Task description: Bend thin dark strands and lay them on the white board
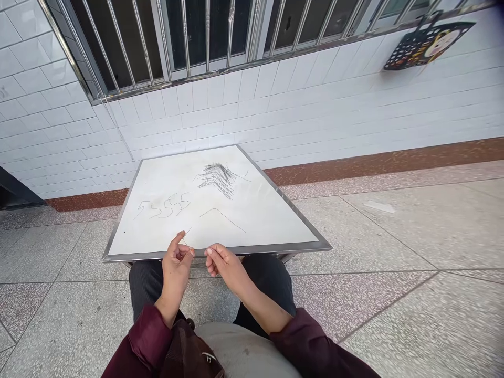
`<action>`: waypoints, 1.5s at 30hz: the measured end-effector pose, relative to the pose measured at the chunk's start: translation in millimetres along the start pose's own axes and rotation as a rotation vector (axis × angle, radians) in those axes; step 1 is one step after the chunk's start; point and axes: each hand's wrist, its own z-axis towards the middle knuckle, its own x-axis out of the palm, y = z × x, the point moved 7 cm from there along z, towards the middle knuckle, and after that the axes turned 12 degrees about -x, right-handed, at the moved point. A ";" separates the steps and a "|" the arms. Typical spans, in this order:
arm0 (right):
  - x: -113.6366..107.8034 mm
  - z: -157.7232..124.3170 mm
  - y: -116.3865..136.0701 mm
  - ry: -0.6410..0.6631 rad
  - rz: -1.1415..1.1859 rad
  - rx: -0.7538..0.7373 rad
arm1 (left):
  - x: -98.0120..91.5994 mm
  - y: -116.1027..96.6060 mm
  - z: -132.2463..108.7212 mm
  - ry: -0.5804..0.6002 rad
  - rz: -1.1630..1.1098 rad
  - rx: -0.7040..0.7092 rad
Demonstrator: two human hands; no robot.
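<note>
My left hand (177, 266) is at the table's near edge, thumb and fingers pinched on a thin bent wire (186, 240) that sticks up past the fingertips. Just to its right, my right hand (223, 264) is closed in a pinch; whatever is between its fingertips is too small to make out. A small gap separates the two hands. Beyond them on the white tabletop lies a single bent wire (215, 210). Farther back is a heap of dark thin bent wires (219, 178). Several wires shaped in curves (167, 206) form a row on the left.
The white table (157, 173) has a metal rim and stands over my knees, close to a tiled wall (189, 110). Barred windows (208, 37) are above. A patterned bag (427, 46) hangs at upper right. A pale flat scrap (379, 206) lies on the speckled floor.
</note>
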 end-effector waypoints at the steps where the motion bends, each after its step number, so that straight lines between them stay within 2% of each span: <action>1: 0.0 0.3 -1.0 -0.019 0.015 0.009 | 0.7 0.9 -0.1 0.006 0.006 -0.001; 5: 0.3 1.5 -1.6 -0.048 0.002 0.004 | 1.8 2.7 0.3 0.013 0.032 0.016; 10: 0.7 3.1 10.3 0.086 -0.374 -0.157 | 2.2 1.3 2.1 0.023 0.018 0.008; 14: -0.9 4.0 13.9 0.144 -0.611 -0.235 | 3.8 -1.3 1.6 0.034 0.027 0.005; 17: 0.0 3.9 14.1 0.158 -0.752 -0.263 | 6.4 -1.0 0.9 0.058 0.037 0.001; 20: 0.5 3.2 12.3 0.147 -0.796 -0.238 | 9.3 1.0 1.0 0.090 0.032 -0.006; 24: 0.9 3.1 12.0 0.151 -0.698 -0.220 | 7.6 3.8 4.2 0.090 0.006 -0.032; 28: 0.2 3.0 7.4 0.140 -0.392 -0.129 | 3.9 4.1 7.2 0.084 -0.029 -0.054; 34: 1.1 -1.6 3.3 0.019 -0.226 -0.095 | 4.7 1.8 4.7 0.067 -0.067 -0.048; 40: 8.9 -8.9 3.5 0.103 -0.019 -0.088 | -0.1 1.8 6.3 0.069 -0.159 -0.083; 45: 11.3 -12.6 0.2 0.095 0.027 -0.064 | -1.9 0.4 4.7 0.089 -0.229 -0.097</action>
